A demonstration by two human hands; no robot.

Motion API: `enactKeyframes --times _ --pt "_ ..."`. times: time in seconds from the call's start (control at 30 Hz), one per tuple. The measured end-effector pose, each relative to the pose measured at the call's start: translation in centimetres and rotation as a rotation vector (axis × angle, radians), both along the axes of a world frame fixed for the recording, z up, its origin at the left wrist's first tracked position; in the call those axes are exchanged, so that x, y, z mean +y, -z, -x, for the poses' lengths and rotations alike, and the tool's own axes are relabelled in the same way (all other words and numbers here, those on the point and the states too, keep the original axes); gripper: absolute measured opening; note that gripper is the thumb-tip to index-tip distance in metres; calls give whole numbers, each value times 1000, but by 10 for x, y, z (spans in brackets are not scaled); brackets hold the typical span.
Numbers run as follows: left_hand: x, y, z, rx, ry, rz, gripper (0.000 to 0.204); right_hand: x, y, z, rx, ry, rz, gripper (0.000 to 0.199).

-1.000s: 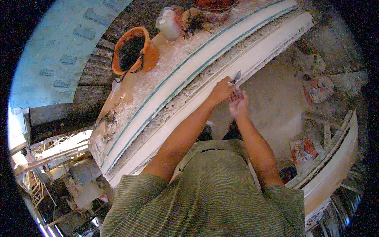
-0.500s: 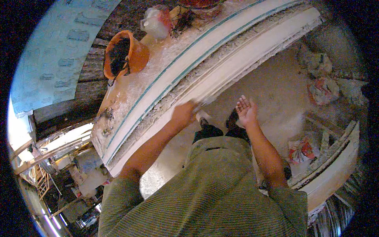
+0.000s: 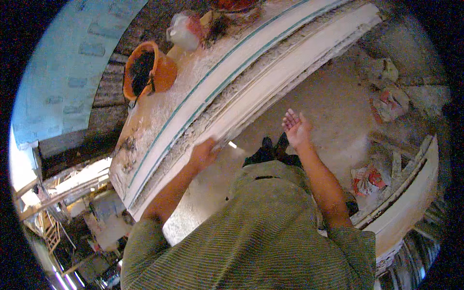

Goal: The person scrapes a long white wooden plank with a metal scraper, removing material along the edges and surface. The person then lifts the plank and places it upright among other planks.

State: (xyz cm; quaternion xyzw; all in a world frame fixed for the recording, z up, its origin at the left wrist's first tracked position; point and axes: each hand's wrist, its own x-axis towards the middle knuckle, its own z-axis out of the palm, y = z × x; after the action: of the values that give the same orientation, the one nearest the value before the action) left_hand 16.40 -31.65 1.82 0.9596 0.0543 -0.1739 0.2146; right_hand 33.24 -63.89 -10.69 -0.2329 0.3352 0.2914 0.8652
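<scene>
one long white moulding (image 3: 295, 67) shows rough edges

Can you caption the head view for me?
Left hand by a long white strip, right hand open, orange bucket beyond.

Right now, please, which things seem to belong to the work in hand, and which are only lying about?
Apparently in the work:
- left hand, at the long pale strip; too blurred to tell what it holds
- right hand, open and empty, palm up

Apparently lying about:
- orange bucket
- white container
- crumpled sack on the floor
</scene>
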Motion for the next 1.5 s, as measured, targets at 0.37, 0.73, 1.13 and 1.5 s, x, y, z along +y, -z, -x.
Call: enactKeyframes --times 0.37,0.73,1.13,1.5 --pt "-40 14 -82 -204 90 90 34 -24 4 23 14 -65 66 50" --pt "-193 49 -351 -235 156 102 37 -62 11 -112 -39 -65 21 48" --pt "-195 21 -299 -87 -282 335 42 -146 21 -217 8 -18 -23 48" --pt "-227 64 -412 -118 -26 166 40 -157 20 -231 -86 7 -38 48"
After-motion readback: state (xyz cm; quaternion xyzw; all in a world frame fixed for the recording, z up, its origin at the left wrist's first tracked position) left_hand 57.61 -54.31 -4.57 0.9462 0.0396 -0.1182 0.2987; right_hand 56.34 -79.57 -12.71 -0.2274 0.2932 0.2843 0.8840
